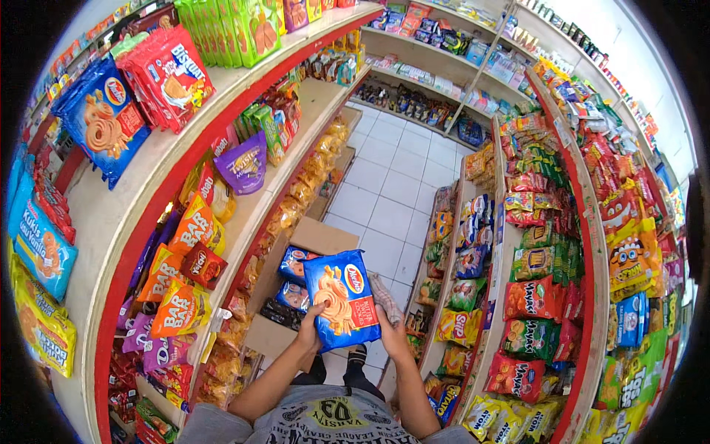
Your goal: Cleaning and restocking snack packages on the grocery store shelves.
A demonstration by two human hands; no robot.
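Observation:
Before me, above the floor, is a blue cookie pack [344, 300] with a swirl-cookie picture and a red panel. My left hand [310, 329] grips its lower left edge, thumb on the front. On the pack's right edge, my right hand [392, 331] is closed; its fingers are partly hidden. A greyish cloth [385, 297] also sticks up from that hand, beside the pack. Just left of and below the pack stands a cardboard box [325, 237] with its flaps spread, holding more blue packs [293, 296].
A left shelf [200, 122] with a red edge carries biscuit packs [166, 74] and orange snack packs [181, 307]. Bagged snacks [529, 325] fill the right shelf. Between them runs a white tiled floor [384, 181] toward stocked back shelves [444, 63].

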